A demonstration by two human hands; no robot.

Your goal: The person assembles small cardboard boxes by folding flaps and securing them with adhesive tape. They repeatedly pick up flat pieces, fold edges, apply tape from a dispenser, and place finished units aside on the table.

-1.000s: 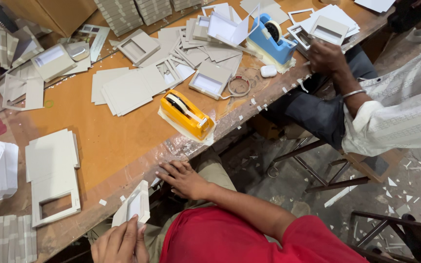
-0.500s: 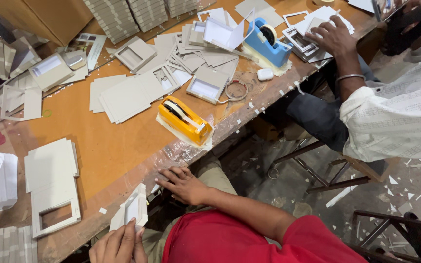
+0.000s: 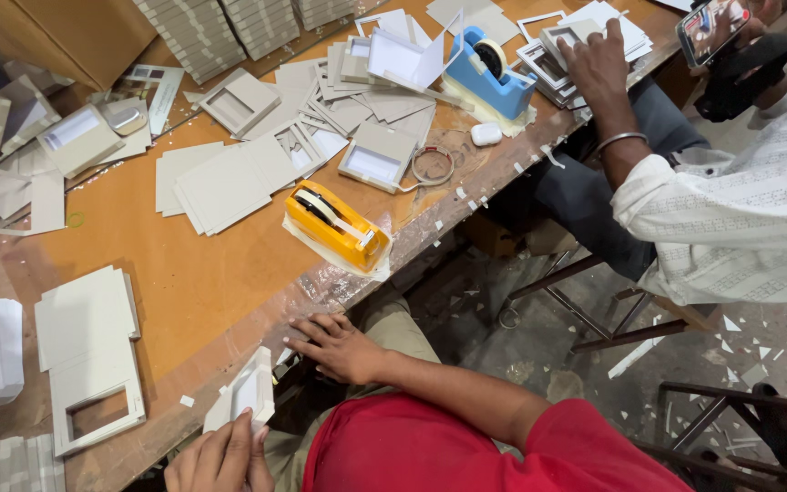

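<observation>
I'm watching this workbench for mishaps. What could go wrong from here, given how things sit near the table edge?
1. The yellow tape dispenser sits close to the table edge, just above the right hand; a reach or bump could knock it off.
2. The left hand holds a small white box piece over the edge, where it might slip to the floor.
3. The small white case also lies near the edge beside the co-worker's arm.

Bare orange table (image 3: 202, 273) lies open between the yellow tape dispenser (image 3: 334, 225) and grey card stack (image 3: 84, 314).
</observation>
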